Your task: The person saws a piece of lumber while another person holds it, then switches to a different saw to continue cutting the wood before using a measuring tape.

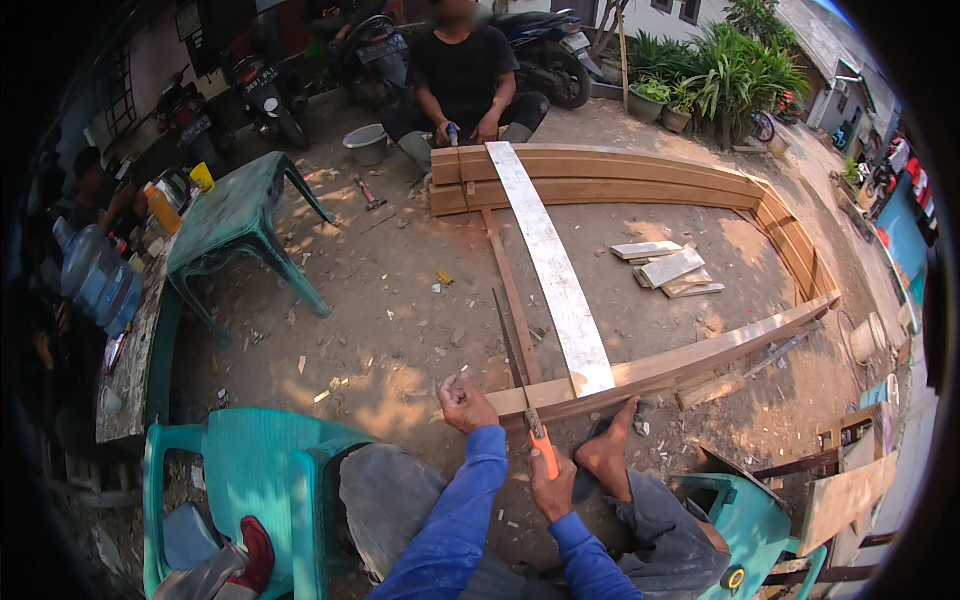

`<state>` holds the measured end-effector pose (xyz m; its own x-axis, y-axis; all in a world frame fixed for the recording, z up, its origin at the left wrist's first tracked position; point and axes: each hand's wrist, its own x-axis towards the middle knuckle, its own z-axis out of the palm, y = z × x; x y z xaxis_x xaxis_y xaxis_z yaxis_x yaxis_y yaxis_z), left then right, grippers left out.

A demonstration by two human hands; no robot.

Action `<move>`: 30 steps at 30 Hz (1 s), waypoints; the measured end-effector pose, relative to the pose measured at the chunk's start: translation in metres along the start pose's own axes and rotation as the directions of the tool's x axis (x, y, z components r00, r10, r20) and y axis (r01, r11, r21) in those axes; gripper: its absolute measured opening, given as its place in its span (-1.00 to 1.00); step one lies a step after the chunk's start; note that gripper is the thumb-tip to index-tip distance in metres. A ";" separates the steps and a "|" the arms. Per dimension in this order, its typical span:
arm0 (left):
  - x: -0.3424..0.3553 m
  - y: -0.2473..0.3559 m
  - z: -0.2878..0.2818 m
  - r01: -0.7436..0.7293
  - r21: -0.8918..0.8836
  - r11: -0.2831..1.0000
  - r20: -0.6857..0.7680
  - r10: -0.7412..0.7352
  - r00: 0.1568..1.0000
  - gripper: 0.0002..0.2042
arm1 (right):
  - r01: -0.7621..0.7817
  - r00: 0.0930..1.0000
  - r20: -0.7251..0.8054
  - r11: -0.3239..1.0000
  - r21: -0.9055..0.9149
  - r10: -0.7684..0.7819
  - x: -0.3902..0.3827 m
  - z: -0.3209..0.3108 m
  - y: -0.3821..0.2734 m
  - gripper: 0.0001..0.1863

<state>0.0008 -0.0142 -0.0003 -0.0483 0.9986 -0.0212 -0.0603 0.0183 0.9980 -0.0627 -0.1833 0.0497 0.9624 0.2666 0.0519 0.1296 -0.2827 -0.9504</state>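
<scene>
Saw in R hand — long axis fwd-L, tip away — tilt unclear.

Smooth wood, hard plastic, dull metal
Matt, planed-looking brown wood is seen in the long beams; the plank is faced in scuffed white. The saw blade is made of dull metal, the saw handle of orange plastic. Moulded plastic is shown in the chair, matt blue cloth in the sleeve.
</scene>
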 end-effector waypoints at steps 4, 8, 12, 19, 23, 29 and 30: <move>0.000 0.000 0.001 0.002 -0.008 1.000 -0.003 -0.002 1.000 -0.83 | 0.008 1.000 0.015 0.999 -0.033 -0.007 0.000 -0.002 0.003 -0.74; 0.002 -0.006 -0.001 -0.006 0.004 1.000 -0.003 0.006 1.000 -0.82 | 0.032 0.999 0.009 0.999 -0.041 -0.031 -0.001 -0.001 0.004 -0.75; 0.001 -0.007 -0.001 -0.028 0.021 0.999 -0.005 0.028 1.000 -0.77 | 0.013 0.999 0.034 0.999 -0.031 -0.011 -0.002 -0.003 -0.002 -0.75; 0.015 0.001 -0.009 0.278 -0.273 0.921 0.141 -0.247 0.959 -0.69 | -0.009 0.999 0.053 0.999 -0.042 0.011 -0.002 -0.003 0.007 -0.72; 0.023 0.007 -0.004 0.353 -0.159 0.922 0.196 -0.321 0.927 -0.64 | -0.057 0.998 0.027 0.996 -0.068 0.059 -0.002 -0.007 -0.011 -0.70; 0.022 0.001 -0.002 -0.028 0.303 0.953 0.032 0.020 0.999 -0.63 | -0.064 0.997 0.026 0.995 -0.080 0.066 -0.002 -0.008 -0.021 -0.68; 0.021 0.001 -0.002 -0.016 0.325 0.946 0.047 0.000 0.999 -0.64 | -0.055 0.998 0.022 0.994 -0.091 0.057 -0.002 -0.009 -0.019 -0.68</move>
<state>-0.0025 0.0064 0.0004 -0.0010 0.9998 -0.0180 0.2677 0.0177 0.9633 -0.0655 -0.1864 0.0705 0.9629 0.2698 -0.0091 0.0976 -0.3792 -0.9202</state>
